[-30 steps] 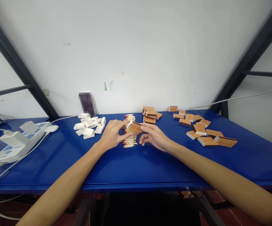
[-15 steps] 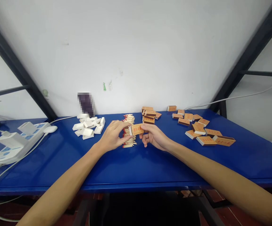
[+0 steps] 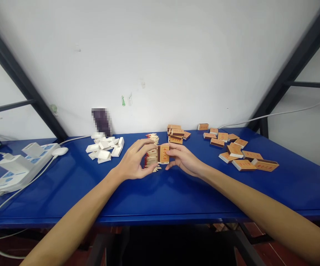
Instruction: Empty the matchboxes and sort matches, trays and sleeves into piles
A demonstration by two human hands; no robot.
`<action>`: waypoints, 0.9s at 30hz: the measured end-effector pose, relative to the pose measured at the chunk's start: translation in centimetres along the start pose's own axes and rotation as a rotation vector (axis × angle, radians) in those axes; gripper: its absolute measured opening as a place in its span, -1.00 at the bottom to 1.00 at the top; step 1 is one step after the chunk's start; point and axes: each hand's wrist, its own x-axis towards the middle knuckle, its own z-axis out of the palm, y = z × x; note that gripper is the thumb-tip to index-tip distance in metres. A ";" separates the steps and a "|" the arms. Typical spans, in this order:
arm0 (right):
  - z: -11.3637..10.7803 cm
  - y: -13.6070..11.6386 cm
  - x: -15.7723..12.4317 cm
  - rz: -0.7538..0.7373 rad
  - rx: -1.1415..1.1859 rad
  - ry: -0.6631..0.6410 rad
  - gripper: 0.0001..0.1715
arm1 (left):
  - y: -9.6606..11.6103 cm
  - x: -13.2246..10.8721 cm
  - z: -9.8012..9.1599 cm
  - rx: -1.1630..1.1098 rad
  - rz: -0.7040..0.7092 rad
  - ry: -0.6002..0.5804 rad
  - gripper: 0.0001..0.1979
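Note:
An orange matchbox (image 3: 164,154) with red print stands turned upright, its brown striking strip facing left. My right hand (image 3: 183,159) pinches its right side between thumb and fingers. At the box's left edge, my left hand (image 3: 135,159) is curved with index finger and thumb at the top and bottom corners, seemingly holding it there. Below and behind the box lies a row of loose matches (image 3: 150,157) with red heads to the left, partly hidden by my left fingers and the box.
White inner trays (image 3: 103,149) lie heaped left on the blue table (image 3: 148,199). Matchboxes (image 3: 175,133) are stacked behind my right hand; several more matchboxes (image 3: 234,150) are scattered to the right. A power strip (image 3: 23,171) with cables occupies the far left, against a white wall (image 3: 176,66).
The matchbox has turned from lying lengthwise between my hands to upright, its striking strip now showing on the left. My left fingers have shifted to its corners.

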 end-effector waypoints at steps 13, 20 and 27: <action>0.0 0.2 0.2 -0.119 -0.301 0.029 -0.64 | -0.8 -0.1 0.4 0.014 0.037 0.015 -0.60; -0.1 0.1 0.8 -0.180 -0.256 0.251 -0.62 | -1.0 -0.2 0.9 -0.037 0.009 0.127 -0.66; -0.3 -3.3 3.6 -0.400 -0.708 0.282 -0.76 | -2.9 2.5 0.2 -0.080 -0.203 0.095 -0.65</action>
